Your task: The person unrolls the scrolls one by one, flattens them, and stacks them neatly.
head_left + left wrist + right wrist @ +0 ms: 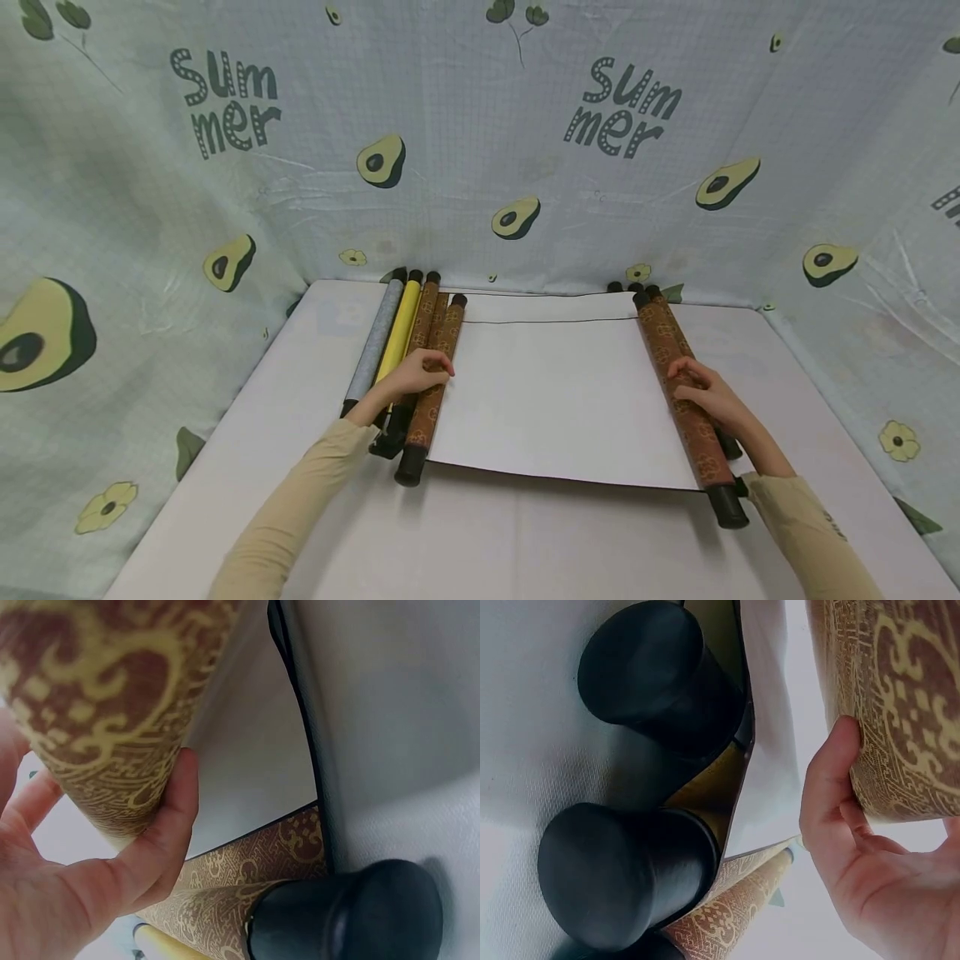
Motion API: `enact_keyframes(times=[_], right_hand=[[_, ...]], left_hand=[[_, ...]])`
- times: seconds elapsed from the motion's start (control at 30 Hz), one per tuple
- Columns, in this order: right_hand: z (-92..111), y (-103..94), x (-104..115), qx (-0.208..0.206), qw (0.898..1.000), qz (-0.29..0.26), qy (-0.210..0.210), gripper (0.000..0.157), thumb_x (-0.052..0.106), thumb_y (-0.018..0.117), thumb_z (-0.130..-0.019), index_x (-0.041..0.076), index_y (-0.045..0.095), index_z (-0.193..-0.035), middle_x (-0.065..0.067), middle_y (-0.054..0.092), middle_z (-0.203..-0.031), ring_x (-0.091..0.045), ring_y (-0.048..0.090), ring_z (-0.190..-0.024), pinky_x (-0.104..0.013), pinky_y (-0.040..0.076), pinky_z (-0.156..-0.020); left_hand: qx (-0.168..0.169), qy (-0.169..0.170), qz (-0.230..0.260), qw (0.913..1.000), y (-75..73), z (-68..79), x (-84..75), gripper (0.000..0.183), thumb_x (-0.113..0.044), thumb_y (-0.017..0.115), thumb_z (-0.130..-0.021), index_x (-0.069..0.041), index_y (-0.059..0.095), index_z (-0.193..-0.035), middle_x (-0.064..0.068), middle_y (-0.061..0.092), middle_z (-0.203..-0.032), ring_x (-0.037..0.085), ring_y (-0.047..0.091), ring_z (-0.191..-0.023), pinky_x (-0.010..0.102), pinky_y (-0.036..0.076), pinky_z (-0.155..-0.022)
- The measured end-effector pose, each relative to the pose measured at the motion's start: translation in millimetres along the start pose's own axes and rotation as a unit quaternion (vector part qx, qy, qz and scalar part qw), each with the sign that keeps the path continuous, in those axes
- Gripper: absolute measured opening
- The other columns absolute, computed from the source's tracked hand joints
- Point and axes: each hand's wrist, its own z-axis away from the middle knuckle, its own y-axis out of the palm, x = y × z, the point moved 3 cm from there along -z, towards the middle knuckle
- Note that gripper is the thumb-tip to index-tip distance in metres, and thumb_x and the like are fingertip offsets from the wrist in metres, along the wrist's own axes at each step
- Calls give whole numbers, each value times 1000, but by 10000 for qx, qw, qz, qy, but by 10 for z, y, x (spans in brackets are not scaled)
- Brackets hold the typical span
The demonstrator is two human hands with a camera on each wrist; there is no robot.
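A hanging scroll lies partly unrolled, its white sheet [562, 400] spanning two brown, gold-patterned rolls with black end knobs. My left hand [418, 372] holds the left roll [427, 412]; in the left wrist view, thumb and fingers curve round the patterned roll [112, 697]. At the other side my right hand [708, 393] grips the right roll [693, 437], and the right wrist view shows the thumb against its patterned surface [907, 712]. Both rolls appear raised over other scrolls, whose black knobs [345, 915] show below in the wrist views.
Left of the held scroll lie a grey roll [372, 342], a yellow roll [401, 329] and another brown roll [423, 312]. A further brown roll [677, 333] lies under the right side. White table [480, 533] stretches in front; a printed avocado cloth [450, 108] hangs behind.
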Motion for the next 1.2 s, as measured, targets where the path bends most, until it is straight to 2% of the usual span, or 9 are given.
enact_keyframes(times=[0.07, 0.17, 0.2, 0.3, 0.47, 0.73, 0.97, 1.07, 1.2], right_hand=[[4, -1, 2, -21, 10000, 23, 21, 15, -1, 49, -85, -4, 46, -99, 12, 47, -92, -3, 43, -76, -22, 39, -61], [9, -3, -10, -48, 9999, 116, 101, 15, 1, 50, -86, -6, 47, -100, 13, 48, -91, -3, 43, -74, -23, 40, -60], [10, -4, -16, -59, 9997, 168, 155, 16, 2, 52, -86, -6, 48, -99, 12, 48, -91, -3, 44, -73, -23, 40, -60], [15, 1, -30, -55, 9988, 302, 389, 22, 8, 59, -84, -4, 48, -99, 9, 48, -90, -4, 45, -71, -25, 42, -58], [27, 15, -48, 97, 9962, 463, 724, 32, 16, 67, -79, 2, 45, -96, 0, 45, -87, -6, 45, -65, -27, 43, -56], [53, -21, -77, -6, 9950, 881, 465, 29, 13, 66, -79, 3, 43, -95, 1, 41, -90, -6, 39, -78, -25, 36, -63], [103, -63, -99, -22, 9963, 747, 424, 27, 14, 63, -82, 4, 43, -98, 1, 43, -99, -5, 39, -85, -25, 39, -64], [124, -63, -96, 17, 9965, 704, 446, 26, 15, 62, -83, 6, 44, -99, 0, 44, -102, -6, 37, -85, -26, 39, -63], [149, -64, -94, -5, 9963, 739, 437, 26, 13, 61, -84, 4, 44, -101, 6, 43, -99, -7, 37, -78, -27, 39, -59]], left_hand=[[-22, 6, 41, 10000, -6, -1, 29, 16, -20, 57, -84, -6, 64, -88, 9, 61, -93, 18, 47, -76, 27, 38, -59], [-102, -121, 2, 9999, -3, 7, 28, 16, -15, 57, -83, -2, 63, -89, 13, 61, -93, 19, 46, -75, 26, 38, -59], [-132, -340, -45, 9993, -5, 43, -63, 16, -11, 58, -82, 3, 62, -89, 17, 60, -94, 21, 46, -76, 27, 39, -61], [-184, -384, -126, 9990, -2, 57, -119, 17, -7, 63, -79, 7, 59, -88, 19, 58, -90, 19, 46, -72, 26, 38, -61], [-161, -464, -188, 9986, 5, 68, -140, 24, -8, 71, -73, 6, 57, -86, 16, 57, -85, 15, 43, -67, 26, 37, -62], [-99, -267, -138, 9995, -22, 73, -85, 20, -1, 67, -74, 7, 55, -87, 18, 55, -85, 14, 39, -62, 26, 35, -57], [-144, -452, 87, 9988, -76, 90, -37, 15, 3, 61, -78, 6, 53, -89, 18, 51, -89, 12, 37, -55, 25, 35, -52], [-97, -459, 72, 9989, -79, 96, -44, 15, 3, 60, -78, 7, 53, -92, 20, 51, -93, 12, 36, -55, 25, 34, -53], [-32, -399, 13, 9992, -76, 98, -61, 17, 2, 57, -80, 8, 55, -95, 23, 54, -98, 13, 39, -57, 26, 35, -54]])
